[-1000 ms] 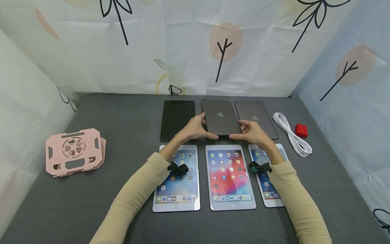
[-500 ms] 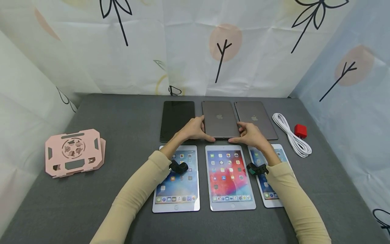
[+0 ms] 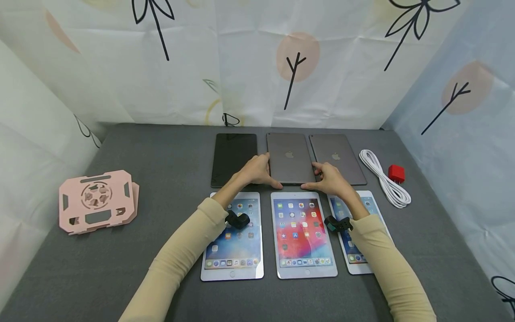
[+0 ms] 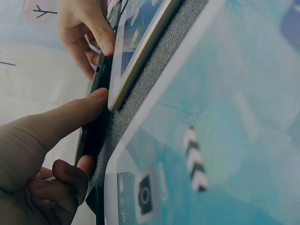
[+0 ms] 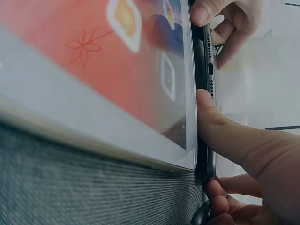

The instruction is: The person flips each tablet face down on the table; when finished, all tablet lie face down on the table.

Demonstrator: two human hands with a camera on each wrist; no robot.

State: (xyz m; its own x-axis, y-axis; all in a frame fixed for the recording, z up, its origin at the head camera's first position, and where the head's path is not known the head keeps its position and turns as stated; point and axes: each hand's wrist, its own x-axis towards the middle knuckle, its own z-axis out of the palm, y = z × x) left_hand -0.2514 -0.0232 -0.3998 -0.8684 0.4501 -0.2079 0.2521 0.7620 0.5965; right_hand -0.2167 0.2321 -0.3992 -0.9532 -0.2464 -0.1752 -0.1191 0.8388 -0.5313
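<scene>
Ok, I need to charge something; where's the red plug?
In the head view, the red plug is at the right, just right of the coiled white cable.

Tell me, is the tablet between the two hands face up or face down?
Face down: the tablet's back, with its apple logo, shows uppermost between the left hand and right hand.

My fabric-walled booth (image 3: pixel 36 112), fitted out like a recording station
White sheets (image 3: pixel 249 67) printed with peach discs and black leafy stems enclosed my grey-covered table (image 3: pixel 301 302) at the back and both sides; I wore black wrist cameras (image 3: pixel 237 220), and the cloth hid what kind of building lay beyond.
</scene>
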